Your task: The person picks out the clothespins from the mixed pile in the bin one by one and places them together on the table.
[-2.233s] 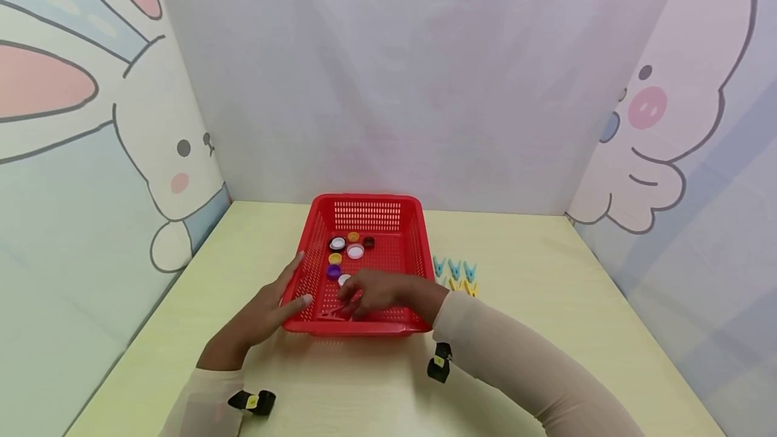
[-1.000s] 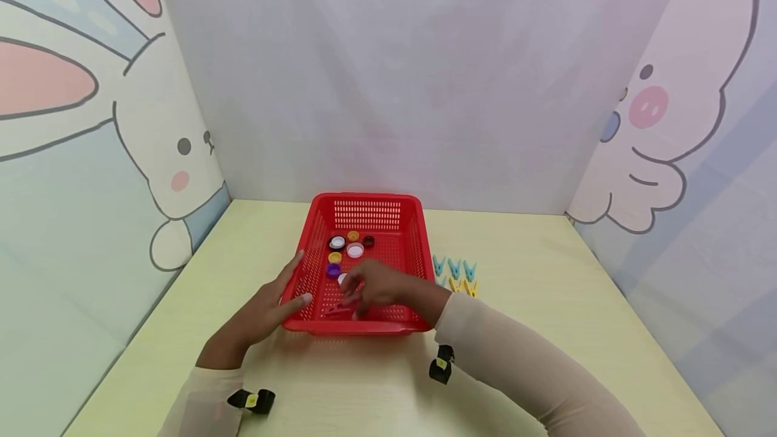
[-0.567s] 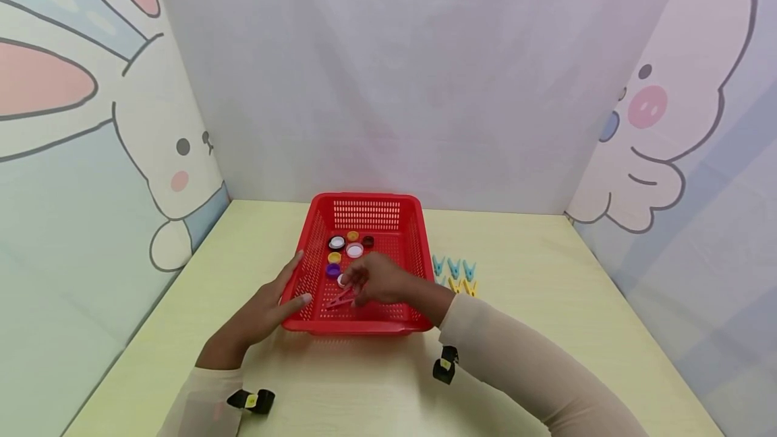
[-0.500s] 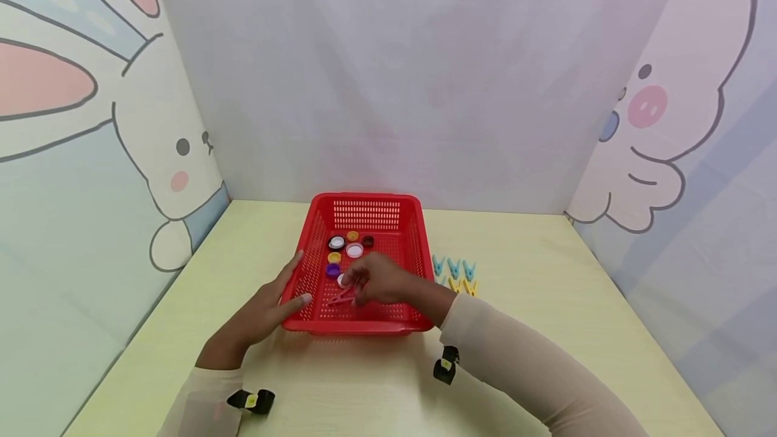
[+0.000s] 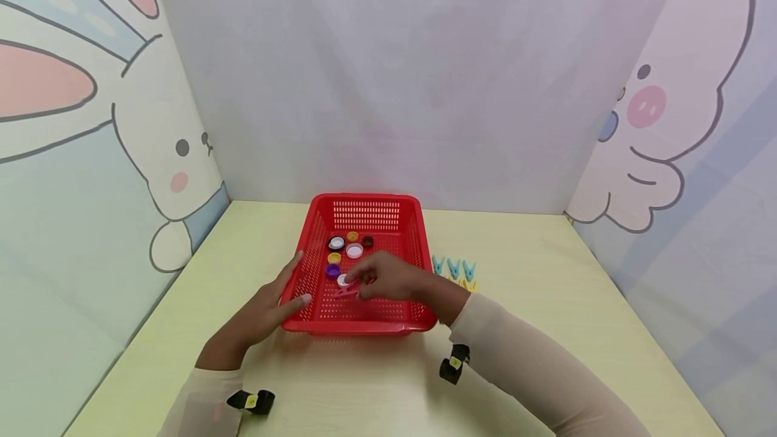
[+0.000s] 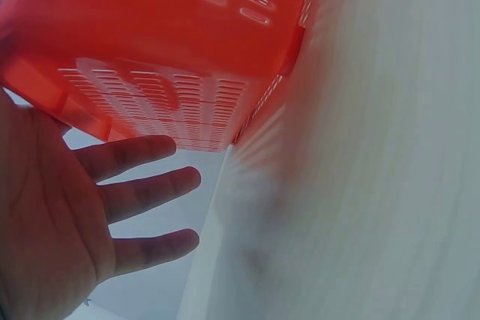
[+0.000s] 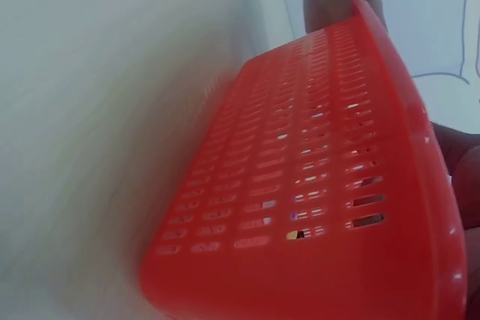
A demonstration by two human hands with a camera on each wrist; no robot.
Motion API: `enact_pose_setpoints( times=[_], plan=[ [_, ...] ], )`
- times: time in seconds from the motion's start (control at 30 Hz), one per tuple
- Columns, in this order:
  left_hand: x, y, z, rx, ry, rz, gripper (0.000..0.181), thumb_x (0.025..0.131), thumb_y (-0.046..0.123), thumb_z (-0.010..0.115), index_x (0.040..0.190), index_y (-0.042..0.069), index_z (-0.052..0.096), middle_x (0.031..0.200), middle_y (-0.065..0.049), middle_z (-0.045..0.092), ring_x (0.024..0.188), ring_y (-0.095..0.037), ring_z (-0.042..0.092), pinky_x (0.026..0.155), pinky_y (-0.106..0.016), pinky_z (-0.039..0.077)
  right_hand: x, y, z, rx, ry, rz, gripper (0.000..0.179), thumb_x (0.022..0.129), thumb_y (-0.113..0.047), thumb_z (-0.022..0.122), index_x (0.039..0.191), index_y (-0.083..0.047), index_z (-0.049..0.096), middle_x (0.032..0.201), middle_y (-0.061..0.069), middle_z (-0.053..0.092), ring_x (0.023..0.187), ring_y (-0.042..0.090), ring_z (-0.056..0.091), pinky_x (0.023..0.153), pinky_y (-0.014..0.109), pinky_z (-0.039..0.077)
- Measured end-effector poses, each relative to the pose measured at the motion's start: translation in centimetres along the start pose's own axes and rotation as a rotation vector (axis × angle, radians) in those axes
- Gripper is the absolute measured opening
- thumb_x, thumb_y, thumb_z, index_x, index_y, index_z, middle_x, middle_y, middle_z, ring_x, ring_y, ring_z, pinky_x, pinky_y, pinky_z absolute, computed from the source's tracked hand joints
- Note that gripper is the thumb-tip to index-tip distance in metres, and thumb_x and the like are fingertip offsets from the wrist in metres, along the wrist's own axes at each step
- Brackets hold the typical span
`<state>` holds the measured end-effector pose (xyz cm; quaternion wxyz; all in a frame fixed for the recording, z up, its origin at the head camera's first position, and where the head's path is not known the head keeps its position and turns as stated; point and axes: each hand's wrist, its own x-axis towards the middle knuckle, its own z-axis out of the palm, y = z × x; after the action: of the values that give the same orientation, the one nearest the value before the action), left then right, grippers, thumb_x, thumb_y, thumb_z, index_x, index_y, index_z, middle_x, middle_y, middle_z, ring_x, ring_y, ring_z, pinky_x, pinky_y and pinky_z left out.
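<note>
A red plastic basket [image 5: 379, 326] with slotted walls stands on the table. My left hand [image 5: 262, 312] rests at its left rim, thumb and index finger lying over the edge. In the left wrist view the other fingers [image 6: 150, 189] stretch out straight beside the outer wall. Inside the basket, my right hand [image 5: 388, 278] pinches a pinkish-red clothespin [image 5: 347, 291] over the near part of the floor. Right beside its fingertips lies a white bottle cap [image 5: 342, 280]. The right wrist view is mostly blocked by the basket wall [image 7: 285, 170].
Several more bottle caps lie at the basket's left and middle, among them a purple cap [image 5: 332, 271], a yellow cap [image 5: 334, 258] and a brown cap [image 5: 367, 241]. To the right of the basket are light-blue clothespins [image 5: 454, 268] and yellow clothespins [image 5: 469, 285], partly behind the right arm.
My right hand has lifted the red clothespin from the basket's near-left floor and moved it slightly away from me and to the right. The left hand and the basket have stayed put.
</note>
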<state>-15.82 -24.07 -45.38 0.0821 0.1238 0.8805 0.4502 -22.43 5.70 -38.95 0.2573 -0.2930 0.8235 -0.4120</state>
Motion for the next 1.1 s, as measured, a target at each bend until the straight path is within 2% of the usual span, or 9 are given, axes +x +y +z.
enact_pose_setpoints(
  times=[0.17, 0.3, 0.4, 0.63, 0.83, 0.97, 1.1],
  plan=[
    [0.0, 0.1, 0.0, -0.002, 0.001, 0.011, 0.109, 0.099, 0.052, 0.073, 0.177, 0.024, 0.003, 0.138, -0.018, 0.065, 0.107, -0.02, 0.069, 0.086, -0.036, 0.069, -0.7, 0.0, -0.3, 0.026, 0.006, -0.03, 0.037, 0.087, -0.005, 0.089, 0.122, -0.014, 0.083, 0.105, 0.004, 0.078, 0.09, 0.017, 0.064, 0.074, 0.024, 0.06],
    [-0.1, 0.1, 0.0, -0.002, 0.003, 0.016, 0.108, 0.099, 0.052, 0.072, 0.177, 0.023, 0.003, 0.141, -0.02, 0.064, 0.11, -0.021, 0.068, 0.086, -0.036, 0.069, -1.5, 0.1, -0.5, 0.047, 0.012, -0.059, 0.034, 0.087, -0.004, 0.087, 0.12, -0.012, 0.083, 0.102, 0.003, 0.076, 0.088, 0.016, 0.064, 0.075, 0.025, 0.06],
    [-0.1, 0.1, 0.0, 0.0, 0.005, 0.019, 0.108, 0.1, 0.051, 0.072, 0.177, 0.023, 0.003, 0.141, -0.021, 0.063, 0.111, -0.021, 0.067, 0.086, -0.035, 0.069, -2.0, 0.2, -0.8, 0.094, 0.012, -0.065, 0.034, 0.088, -0.004, 0.087, 0.121, -0.007, 0.08, 0.107, 0.008, 0.077, 0.09, 0.016, 0.067, 0.08, 0.027, 0.063],
    [-0.1, 0.0, 0.0, -0.003, 0.008, 0.023, 0.106, 0.101, 0.049, 0.071, 0.177, 0.023, 0.003, 0.141, -0.02, 0.063, 0.11, -0.022, 0.066, 0.086, -0.033, 0.069, -3.3, 0.6, -1.5, 0.225, 0.015, -0.104, 0.03, 0.092, 0.0, 0.082, 0.121, 0.002, 0.076, 0.119, 0.031, 0.069, 0.093, 0.016, 0.072, 0.089, 0.034, 0.067],
    [-0.2, 0.1, 0.1, -0.006, 0.003, 0.019, 0.108, 0.1, 0.051, 0.072, 0.177, 0.023, 0.003, 0.141, -0.02, 0.063, 0.111, -0.022, 0.067, 0.085, -0.034, 0.069, -4.4, 0.7, -2.2, 0.246, 0.056, -0.138, 0.029, 0.089, 0.0, 0.083, 0.117, -0.001, 0.077, 0.116, 0.019, 0.07, 0.095, 0.018, 0.071, 0.085, 0.031, 0.067],
    [-0.1, 0.0, 0.1, -0.002, 0.004, 0.013, 0.107, 0.1, 0.049, 0.072, 0.177, 0.023, 0.003, 0.143, -0.02, 0.062, 0.113, -0.022, 0.066, 0.085, -0.034, 0.069, -5.0, 1.2, -2.8, 0.225, 0.074, -0.152, 0.031, 0.091, -0.002, 0.083, 0.121, -0.004, 0.077, 0.125, 0.015, 0.067, 0.104, 0.021, 0.068, 0.087, 0.032, 0.067],
    [-0.1, 0.0, 0.1, -0.005, 0.006, 0.017, 0.107, 0.1, 0.048, 0.072, 0.177, 0.022, 0.003, 0.142, -0.02, 0.062, 0.113, -0.022, 0.066, 0.085, -0.034, 0.069, -5.9, 1.8, -3.6, 0.2, 0.051, -0.19, 0.035, 0.096, -0.004, 0.08, 0.13, -0.003, 0.073, 0.135, 0.015, 0.065, 0.116, 0.027, 0.067, 0.091, 0.035, 0.068]
  ],
)
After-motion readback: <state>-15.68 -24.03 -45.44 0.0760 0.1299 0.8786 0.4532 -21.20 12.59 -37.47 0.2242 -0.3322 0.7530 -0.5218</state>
